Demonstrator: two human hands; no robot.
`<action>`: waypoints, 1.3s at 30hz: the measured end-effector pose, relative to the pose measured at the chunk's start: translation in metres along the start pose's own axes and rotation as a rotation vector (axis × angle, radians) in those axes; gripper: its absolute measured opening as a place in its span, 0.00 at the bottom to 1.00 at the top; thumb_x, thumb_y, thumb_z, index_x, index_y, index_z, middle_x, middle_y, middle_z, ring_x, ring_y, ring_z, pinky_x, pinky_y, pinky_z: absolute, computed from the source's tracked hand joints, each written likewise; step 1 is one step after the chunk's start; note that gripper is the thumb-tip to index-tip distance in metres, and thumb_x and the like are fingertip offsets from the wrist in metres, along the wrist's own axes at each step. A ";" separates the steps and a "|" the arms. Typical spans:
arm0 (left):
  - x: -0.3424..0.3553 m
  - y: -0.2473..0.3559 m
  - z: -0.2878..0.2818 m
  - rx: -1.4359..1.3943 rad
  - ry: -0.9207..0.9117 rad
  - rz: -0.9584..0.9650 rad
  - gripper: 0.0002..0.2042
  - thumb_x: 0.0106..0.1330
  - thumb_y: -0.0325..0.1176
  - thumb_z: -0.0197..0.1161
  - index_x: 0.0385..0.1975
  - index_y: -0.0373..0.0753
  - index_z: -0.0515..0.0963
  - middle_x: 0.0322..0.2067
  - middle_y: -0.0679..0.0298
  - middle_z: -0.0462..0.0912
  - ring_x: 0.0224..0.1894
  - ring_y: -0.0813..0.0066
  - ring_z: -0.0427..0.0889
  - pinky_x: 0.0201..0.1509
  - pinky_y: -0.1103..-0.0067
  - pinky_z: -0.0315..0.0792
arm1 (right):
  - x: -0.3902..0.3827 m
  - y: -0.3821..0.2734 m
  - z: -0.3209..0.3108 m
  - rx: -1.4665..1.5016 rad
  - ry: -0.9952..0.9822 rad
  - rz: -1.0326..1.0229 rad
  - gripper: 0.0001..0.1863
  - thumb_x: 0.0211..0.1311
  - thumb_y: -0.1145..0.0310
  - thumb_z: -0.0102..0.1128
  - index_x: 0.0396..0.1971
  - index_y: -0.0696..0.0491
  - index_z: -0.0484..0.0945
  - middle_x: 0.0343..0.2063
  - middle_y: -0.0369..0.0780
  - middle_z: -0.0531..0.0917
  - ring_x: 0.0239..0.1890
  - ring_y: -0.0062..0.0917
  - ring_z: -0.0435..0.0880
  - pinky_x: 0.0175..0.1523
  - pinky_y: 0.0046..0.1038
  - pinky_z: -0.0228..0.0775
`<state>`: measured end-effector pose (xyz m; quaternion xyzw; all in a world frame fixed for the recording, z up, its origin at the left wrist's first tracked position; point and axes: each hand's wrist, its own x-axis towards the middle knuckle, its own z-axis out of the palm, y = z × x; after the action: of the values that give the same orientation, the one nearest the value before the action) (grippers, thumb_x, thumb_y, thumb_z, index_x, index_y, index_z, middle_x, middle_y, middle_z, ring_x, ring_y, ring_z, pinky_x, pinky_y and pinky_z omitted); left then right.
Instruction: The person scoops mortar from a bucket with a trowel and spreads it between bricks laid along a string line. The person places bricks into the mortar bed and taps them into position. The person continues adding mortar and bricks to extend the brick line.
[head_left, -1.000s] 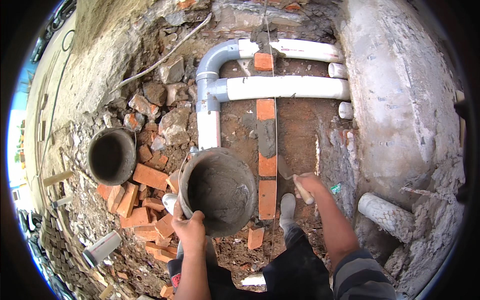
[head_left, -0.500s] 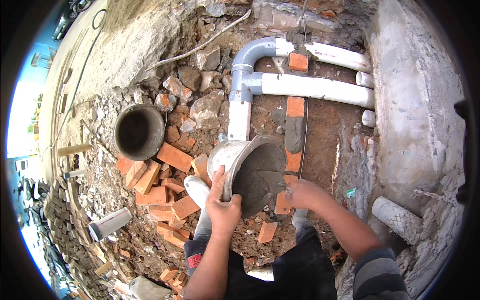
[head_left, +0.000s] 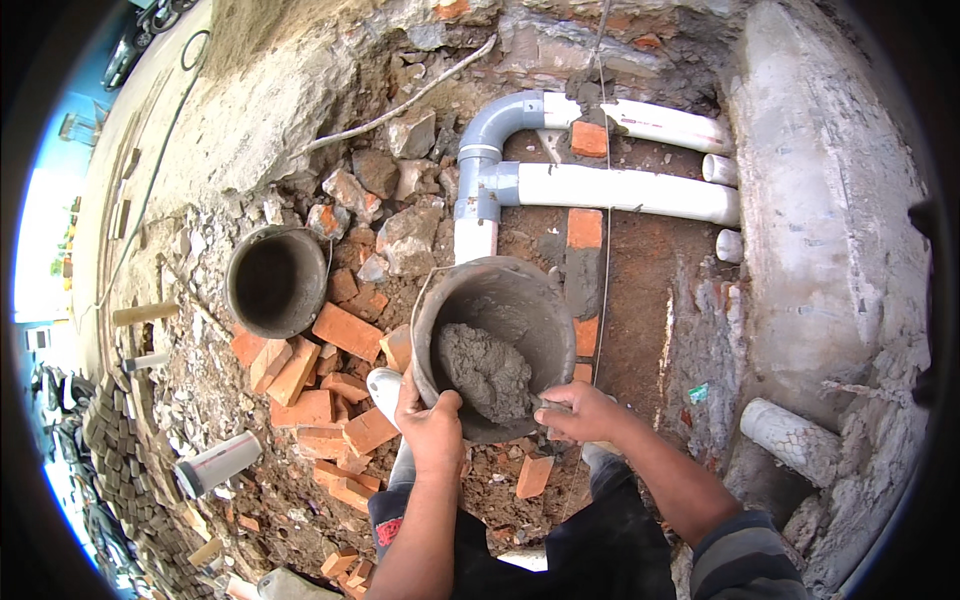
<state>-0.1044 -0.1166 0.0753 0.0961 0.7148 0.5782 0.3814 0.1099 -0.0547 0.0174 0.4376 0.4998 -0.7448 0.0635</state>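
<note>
A grey mortar bucket (head_left: 555, 300) is held in front of me, its mouth facing up toward me. My left hand (head_left: 432, 432) is closed on the bucket's near-left rim, thumb on the inside edge. In the bucket lies a heap of wet mortar (head_left: 482, 372). My right hand (head_left: 583, 411) is closed round the handle of a trowel (head_left: 540, 407) at the near-right rim. The trowel's blade is hidden under the mortar. Beyond the bucket, a row of orange bricks (head_left: 584, 229) with grey mortar runs along a taut string (head_left: 608, 240).
White pipes (head_left: 630, 192) with grey fittings (head_left: 482, 185) lie at the far side, by a concrete wall (head_left: 800, 180) on the right. Another bucket (head_left: 318, 290) stands left, near loose bricks (head_left: 348, 333) and rubble (head_left: 410, 235). A short pipe (head_left: 218, 464) lies lower left.
The bucket has been tipped back from leaning right to mouth-up. My right hand has come slightly left and down to the rim, and mortar now sits heaped over the trowel.
</note>
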 end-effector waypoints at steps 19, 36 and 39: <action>0.031 0.010 -0.042 0.060 0.255 0.003 0.30 0.47 0.12 0.50 0.56 0.31 0.76 0.43 0.64 0.80 0.39 0.76 0.77 0.42 0.83 0.71 | 0.124 0.052 -0.071 0.676 0.708 -0.008 0.02 0.60 0.76 0.55 0.31 0.56 0.77 0.20 0.38 0.77 0.17 0.21 0.76 0.19 0.28 0.66; 0.025 0.025 -0.029 0.049 0.131 -0.090 0.31 0.48 0.12 0.52 0.58 0.27 0.75 0.47 0.60 0.82 0.45 0.74 0.81 0.51 0.83 0.73 | 0.208 0.085 -0.117 -0.462 1.088 0.077 0.28 0.59 0.70 0.63 0.59 0.64 0.71 0.53 0.58 0.78 0.47 0.50 0.83 0.53 0.40 0.79; 0.022 0.022 -0.031 0.060 0.141 -0.084 0.30 0.48 0.12 0.52 0.58 0.27 0.75 0.47 0.61 0.82 0.45 0.75 0.81 0.50 0.83 0.73 | 0.199 0.063 -0.149 -0.761 0.908 0.137 0.23 0.60 0.71 0.60 0.54 0.66 0.74 0.52 0.57 0.78 0.52 0.49 0.82 0.56 0.41 0.78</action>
<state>-0.1467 -0.1201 0.0869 0.0368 0.7603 0.5454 0.3509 0.1101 0.1013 -0.1858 0.6900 0.6794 -0.2460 0.0437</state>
